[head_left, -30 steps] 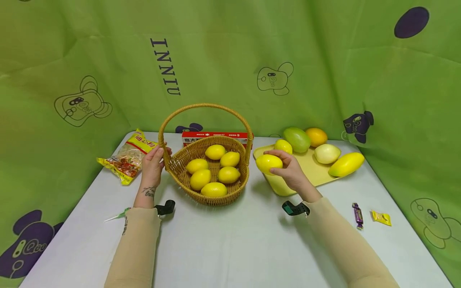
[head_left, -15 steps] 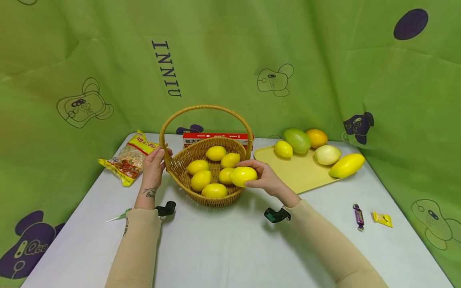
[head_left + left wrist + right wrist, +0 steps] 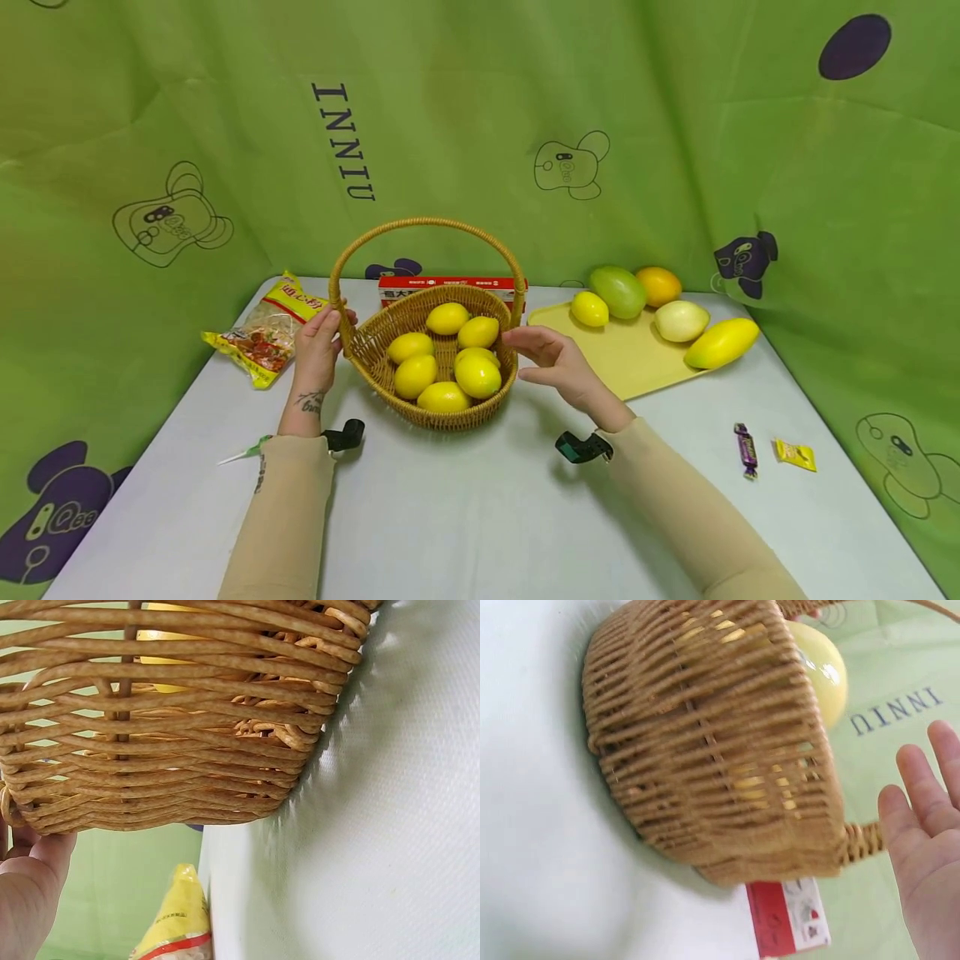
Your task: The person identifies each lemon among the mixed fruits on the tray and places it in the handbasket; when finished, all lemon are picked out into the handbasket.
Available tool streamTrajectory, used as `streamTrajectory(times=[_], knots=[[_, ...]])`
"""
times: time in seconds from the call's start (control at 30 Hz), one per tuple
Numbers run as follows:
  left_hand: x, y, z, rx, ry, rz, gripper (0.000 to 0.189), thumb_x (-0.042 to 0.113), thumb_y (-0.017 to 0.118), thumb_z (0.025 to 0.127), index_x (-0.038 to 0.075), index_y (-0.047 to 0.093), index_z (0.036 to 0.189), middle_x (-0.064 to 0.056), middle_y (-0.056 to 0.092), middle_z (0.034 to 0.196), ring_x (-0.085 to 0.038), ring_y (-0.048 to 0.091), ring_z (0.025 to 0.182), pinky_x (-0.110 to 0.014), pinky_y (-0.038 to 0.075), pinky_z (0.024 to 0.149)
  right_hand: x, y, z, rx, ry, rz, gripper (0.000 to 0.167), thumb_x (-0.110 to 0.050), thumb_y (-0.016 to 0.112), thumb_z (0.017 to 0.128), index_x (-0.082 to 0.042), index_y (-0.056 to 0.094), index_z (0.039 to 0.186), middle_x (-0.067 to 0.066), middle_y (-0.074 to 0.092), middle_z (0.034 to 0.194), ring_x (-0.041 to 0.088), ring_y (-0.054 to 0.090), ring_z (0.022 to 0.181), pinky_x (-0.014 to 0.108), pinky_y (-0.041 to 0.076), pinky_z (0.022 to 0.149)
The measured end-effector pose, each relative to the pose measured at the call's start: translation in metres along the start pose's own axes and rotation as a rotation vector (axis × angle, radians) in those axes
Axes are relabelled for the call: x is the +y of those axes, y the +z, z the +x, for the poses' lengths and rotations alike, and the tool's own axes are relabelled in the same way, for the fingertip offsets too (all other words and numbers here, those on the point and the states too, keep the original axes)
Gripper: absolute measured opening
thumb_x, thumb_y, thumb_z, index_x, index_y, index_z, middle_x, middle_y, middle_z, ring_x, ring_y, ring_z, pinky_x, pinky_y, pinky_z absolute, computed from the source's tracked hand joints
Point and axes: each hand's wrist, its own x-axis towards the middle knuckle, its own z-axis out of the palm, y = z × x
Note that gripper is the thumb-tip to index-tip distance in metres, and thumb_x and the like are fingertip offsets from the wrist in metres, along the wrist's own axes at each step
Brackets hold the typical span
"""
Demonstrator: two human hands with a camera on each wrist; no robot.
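Observation:
A brown wicker basket (image 3: 360, 367) with a tall arched handle stands mid-table and holds several yellow lemons. My left hand (image 3: 317, 354) grips the left foot of the handle at the rim; part of its fingers is hidden behind the wicker. Beside the right rim, my right hand (image 3: 562, 371) has its fingers extended and holds nothing. Closest to it inside the basket is a lemon (image 3: 478, 379), which overlaps another one behind it. The right wrist view shows the basket's woven side (image 3: 705, 727) and a lemon (image 3: 825, 671) rising above the rim.
Right: yellow tray (image 3: 592, 362) with a lemon (image 3: 589, 309), green mango (image 3: 618, 292), orange fruit (image 3: 658, 287), pale yellow fruit (image 3: 681, 321) and long yellow fruit (image 3: 722, 343). Wrapped candies (image 3: 746, 450) lie nearer. Behind the basket stands a red box (image 3: 450, 282); left, a food bag (image 3: 273, 329).
My right hand carried a lemon leftward from above the tray into the basket and let go of it. It has since drawn slightly back to the right. The left hand stayed on the handle.

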Motion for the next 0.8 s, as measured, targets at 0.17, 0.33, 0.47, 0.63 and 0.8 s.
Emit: streamTrajectory(times=[0.17,0.33,0.47,0.63,0.8], knots=[[0.001,0.0,0.0,-0.01,0.004,-0.004,0.054,0.025,0.057,0.092,-0.011,0.044,0.131,0.002,0.066,0.087,-0.011,0.06,0.09,-0.02,0.051,0.071,-0.004,-0.016,-0.007,0.053,-0.061,0.029,0.046,0.014,0.062,0.078,0.007,0.05,0.122,0.006,0.061,0.119,0.021,0.054,0.116,0.033,0.038,0.103],[0.001,0.0,0.0,-0.006,0.007,-0.016,0.054,0.024,0.057,0.092,-0.012,0.043,0.131,0.001,0.067,0.087,-0.012,0.06,0.091,-0.02,0.052,0.071,-0.001,-0.041,-0.007,0.181,-0.109,0.058,0.043,0.023,0.052,0.077,0.01,0.051,0.118,0.005,0.063,0.115,0.018,0.057,0.11,0.032,0.042,0.1],[0.001,0.0,0.0,-0.002,0.011,-0.02,0.052,0.023,0.057,0.092,-0.011,0.045,0.13,0.0,0.067,0.087,-0.012,0.061,0.09,-0.02,0.051,0.072,0.005,-0.066,0.0,0.383,-0.115,0.071,0.041,0.024,0.053,0.077,0.009,0.052,0.115,0.003,0.066,0.108,0.018,0.059,0.105,0.029,0.044,0.096],[0.0,-0.002,-0.001,0.005,0.005,-0.022,0.035,0.023,0.057,0.092,0.003,0.06,0.121,0.001,0.068,0.086,-0.011,0.061,0.089,-0.021,0.051,0.073,0.014,-0.096,0.015,0.661,-0.046,0.057,0.041,0.021,0.055,0.079,0.006,0.051,0.117,0.002,0.064,0.103,0.02,0.056,0.104,0.022,0.045,0.091],[-0.001,-0.001,-0.002,-0.003,0.005,-0.022,0.029,0.023,0.057,0.092,0.009,0.063,0.116,0.001,0.067,0.087,-0.011,0.061,0.09,-0.021,0.051,0.074,0.016,-0.115,0.026,0.764,0.095,-0.08,0.051,0.012,0.059,0.082,0.01,0.041,0.129,0.013,0.054,0.119,0.027,0.047,0.116,0.025,0.038,0.1]])
